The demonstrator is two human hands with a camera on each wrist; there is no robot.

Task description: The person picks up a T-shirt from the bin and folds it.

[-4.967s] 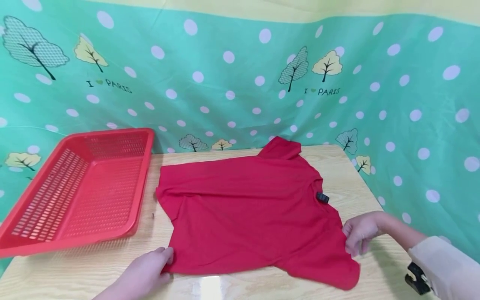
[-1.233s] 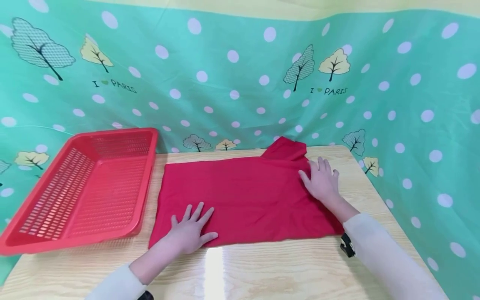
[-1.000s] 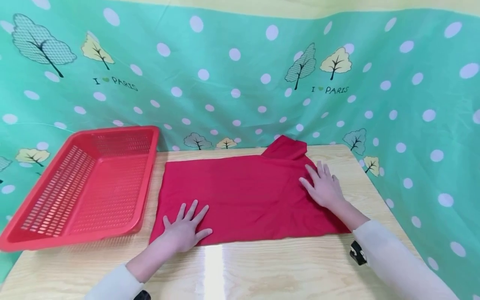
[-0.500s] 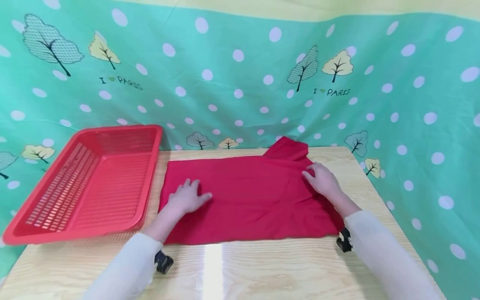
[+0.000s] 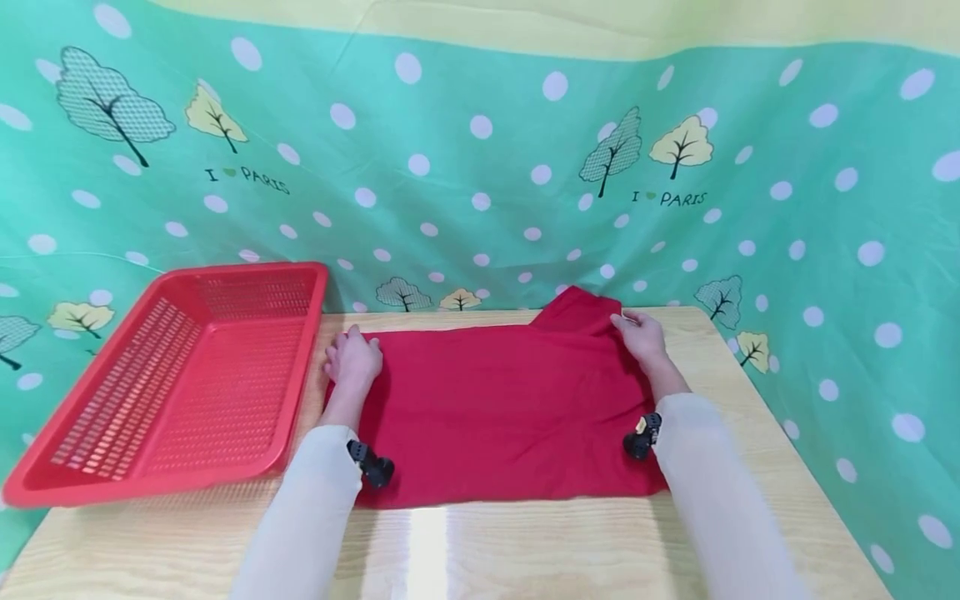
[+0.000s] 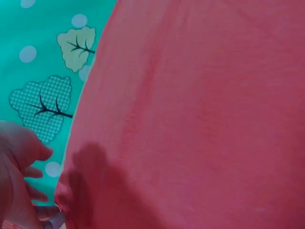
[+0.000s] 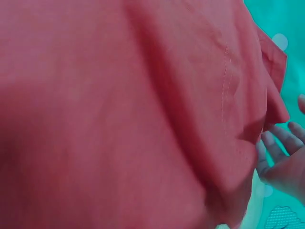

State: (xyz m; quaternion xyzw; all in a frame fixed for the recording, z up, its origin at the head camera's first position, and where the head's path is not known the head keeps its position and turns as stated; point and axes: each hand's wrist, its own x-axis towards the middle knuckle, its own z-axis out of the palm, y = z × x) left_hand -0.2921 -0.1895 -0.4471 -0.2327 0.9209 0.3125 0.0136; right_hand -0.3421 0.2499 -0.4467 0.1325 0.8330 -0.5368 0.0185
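A red T-shirt (image 5: 480, 400) lies on the wooden table, doubled over into a long rectangle. One sleeve (image 5: 573, 310) juts out at its back right. At the shirt's back left corner is my left hand (image 5: 354, 358); the left wrist view has its loosely bent fingers (image 6: 35, 193) right at the cloth edge, thumb side apart. My right hand (image 5: 641, 337) reaches the right edge beside the sleeve. In the right wrist view its fingers (image 7: 281, 140) meet the shirt's border, with the thumb held away from them.
A large red plastic basket (image 5: 232, 392) with perforated sides stands to the left of the shirt. Behind and to the right hangs a green dotted curtain (image 5: 480, 167) printed with trees. Bare wooden table (image 5: 525, 550) runs along the front.
Five seconds ago the shirt lay spread, hands at its near edge; that edge is now folded back. Since then both hands left the cloth's middle and right side for its far corners.
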